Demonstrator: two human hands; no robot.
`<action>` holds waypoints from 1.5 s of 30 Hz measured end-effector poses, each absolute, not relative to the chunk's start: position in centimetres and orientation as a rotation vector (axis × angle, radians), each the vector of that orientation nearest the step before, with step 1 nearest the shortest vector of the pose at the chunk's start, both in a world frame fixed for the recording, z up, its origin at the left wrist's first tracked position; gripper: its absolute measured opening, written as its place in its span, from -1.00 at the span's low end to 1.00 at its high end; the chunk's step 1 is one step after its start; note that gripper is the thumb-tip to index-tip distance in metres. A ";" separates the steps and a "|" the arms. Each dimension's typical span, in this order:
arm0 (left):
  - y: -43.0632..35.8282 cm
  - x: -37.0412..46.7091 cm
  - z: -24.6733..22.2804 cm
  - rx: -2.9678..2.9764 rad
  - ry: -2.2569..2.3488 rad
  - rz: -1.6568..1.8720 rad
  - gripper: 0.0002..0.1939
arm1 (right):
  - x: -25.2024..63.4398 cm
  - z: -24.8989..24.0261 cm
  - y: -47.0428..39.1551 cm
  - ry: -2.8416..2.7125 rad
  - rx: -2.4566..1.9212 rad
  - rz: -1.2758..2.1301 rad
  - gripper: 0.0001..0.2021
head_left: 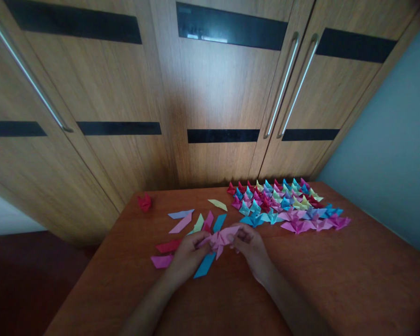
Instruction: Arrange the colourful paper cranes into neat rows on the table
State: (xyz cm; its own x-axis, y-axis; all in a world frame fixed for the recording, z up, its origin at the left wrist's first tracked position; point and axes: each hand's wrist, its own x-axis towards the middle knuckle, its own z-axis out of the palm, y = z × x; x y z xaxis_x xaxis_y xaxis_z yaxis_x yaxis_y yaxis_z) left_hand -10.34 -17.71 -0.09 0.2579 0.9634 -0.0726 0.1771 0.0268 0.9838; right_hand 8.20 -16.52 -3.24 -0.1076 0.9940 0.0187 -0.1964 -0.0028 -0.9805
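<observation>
Between my two hands is a pink folded-paper piece (220, 237) with several points, held above the table. My left hand (189, 255) is closed on its left point. On the other side, my right hand (250, 245) pinches the right point between thumb and fingers. Flat folded paper strips lie under and around my left hand: a blue strip (205, 266), a magenta strip (161, 261), a red strip (168, 246), a pink strip (181, 223) and a lavender strip (181, 213). A pale yellow strip (217, 204) lies farther back.
Rows of finished folded-paper pieces (266, 200) in many colours fill the table's back right. A single red folded piece (144, 202) sits at the back left corner. Behind the brown table (318, 280) stands a wooden wardrobe (217, 88) with metal handles.
</observation>
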 end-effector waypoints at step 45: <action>-18.1 -10.5 0.1 1.795 1.235 0.790 -0.84 | 8.1 -2.4 -17.1 -1.676 -1.055 1.107 -0.87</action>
